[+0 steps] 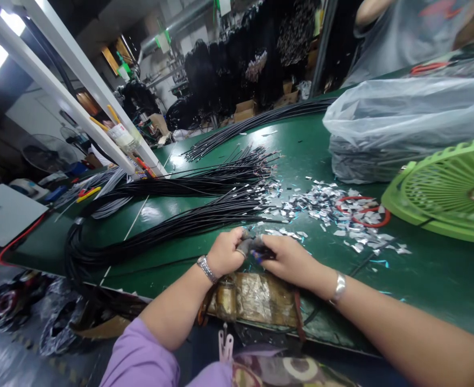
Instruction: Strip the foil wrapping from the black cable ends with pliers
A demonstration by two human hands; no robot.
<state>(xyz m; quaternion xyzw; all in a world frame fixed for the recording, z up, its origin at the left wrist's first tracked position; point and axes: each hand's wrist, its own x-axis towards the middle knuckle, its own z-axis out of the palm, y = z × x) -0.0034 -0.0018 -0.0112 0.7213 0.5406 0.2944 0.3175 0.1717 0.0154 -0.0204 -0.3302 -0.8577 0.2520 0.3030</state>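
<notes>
My left hand (226,251), wearing a watch, is closed just above the front edge of the table. My right hand (287,259) meets it fingertip to fingertip, also closed. Dark coverings wrap several of my fingertips. A thin black cable (160,265) runs along the table into my left hand, and the fingers of both hands pinch its end, mostly hidden. Just beyond my hands lies a thick bundle of black cables (188,217), its cut ends toward the right. Silvery foil scraps (315,204) are scattered near those ends. Below my hands sits a tape-covered block (256,298) at the edge.
Another black cable bundle (172,185) lies behind. A clear plastic bag (406,123) and a green fan (454,188) stand on the right. A red ring (386,217) lies among the scraps. White posts (95,86) rise at left. Another person (406,37) is across the table.
</notes>
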